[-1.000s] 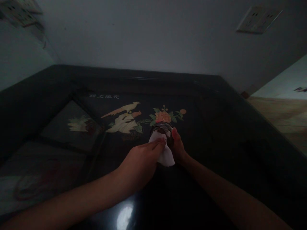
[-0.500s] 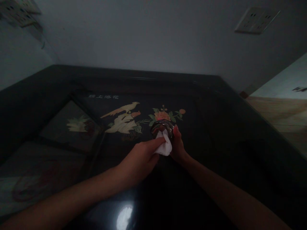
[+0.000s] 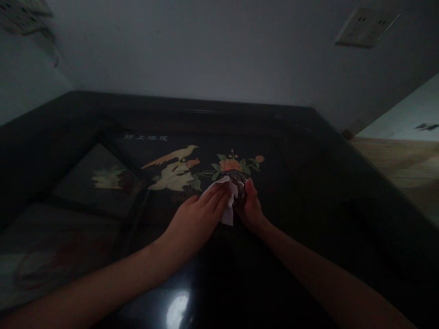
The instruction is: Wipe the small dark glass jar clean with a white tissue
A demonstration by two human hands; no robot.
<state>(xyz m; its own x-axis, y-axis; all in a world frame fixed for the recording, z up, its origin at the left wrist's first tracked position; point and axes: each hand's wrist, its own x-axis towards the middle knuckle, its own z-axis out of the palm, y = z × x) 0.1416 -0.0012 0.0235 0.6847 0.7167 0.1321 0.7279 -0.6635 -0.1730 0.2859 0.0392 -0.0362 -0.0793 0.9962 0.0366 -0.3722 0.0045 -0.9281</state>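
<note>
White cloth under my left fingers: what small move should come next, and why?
Perhaps slide the left hand and white cloth rightward across the dark shiny object: the cloth lies against its left side, while the part beside the right hand is uncovered.

A dim grey wall (image 3: 212, 50) backs a glossy black table (image 3: 302, 178) beside wood-toned flooring (image 3: 401, 160).

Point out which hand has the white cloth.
The left hand: its fingers lie over the white cloth, against the dark, shiny object. The right hand instead grips that object's right side.
</note>
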